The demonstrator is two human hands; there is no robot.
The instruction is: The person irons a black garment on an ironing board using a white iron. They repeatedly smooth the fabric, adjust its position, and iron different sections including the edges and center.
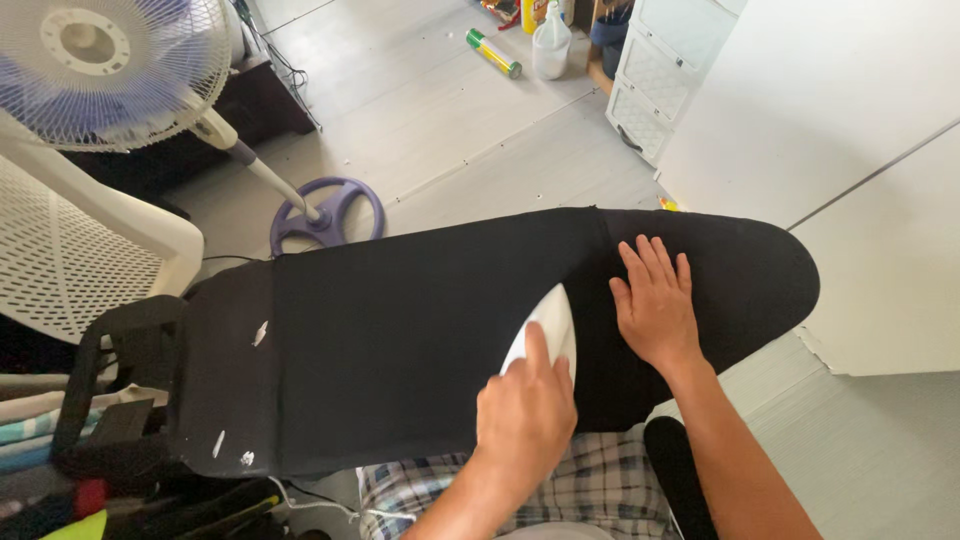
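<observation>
Our left hand [525, 415] is closed around a white iron [547, 325] on black cloth [420, 320] mid ironing board [215, 390]. Just right, our right hand [655, 305] lies open, flat, likely keeping the cloth taut.

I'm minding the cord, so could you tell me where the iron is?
The white iron sits mid-board on the black garment, under the left hand, beside the flat right hand.

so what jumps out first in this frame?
The black garment spread over the ironing board fills the middle. The left hand grips a white iron on it, while the right hand lies flat on the cloth beside it. A white fan stands upper left.
</observation>
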